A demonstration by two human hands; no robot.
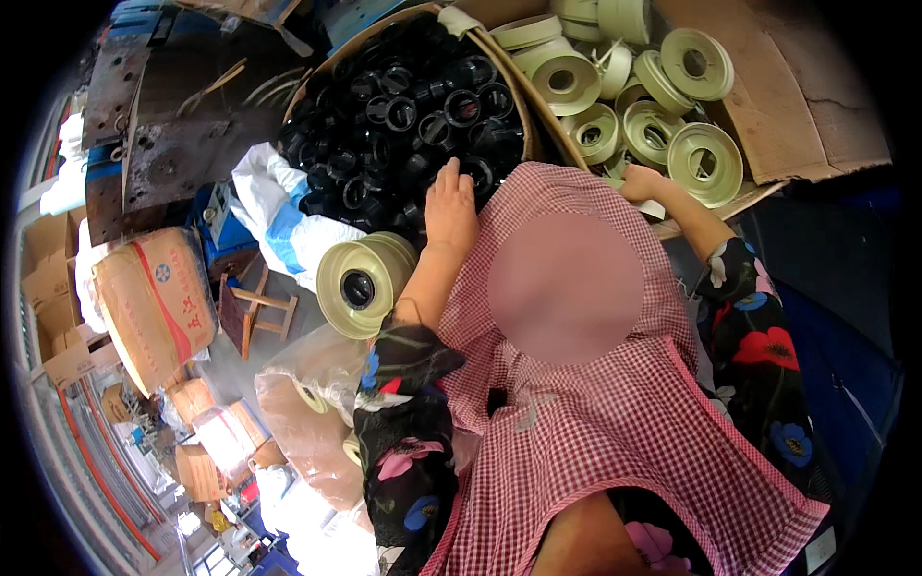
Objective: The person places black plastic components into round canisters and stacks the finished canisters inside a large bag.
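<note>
My left hand (450,207) lies with its fingers stretched out over the near edge of a heap of black ring-shaped plastic parts (400,113) and holds none of them. The heap fills a cardboard box (526,101). At the right, my right hand (643,183) has its fingers curled around a pale green round plastic part (653,208), mostly hidden by the hand. It is at the near edge of a second box, where several pale green flanged housings (705,165) are piled. Beside my left forearm stands another pale green housing (344,288) with a black ring in its centre.
A white and blue plastic sack (279,216) hangs by the black parts. A small wooden stool (262,305) and a taped carton (158,302) stand on the left. Below them lies a clear plastic bag (312,384) with pale green parts. Metal machinery (187,144) rises at the far left.
</note>
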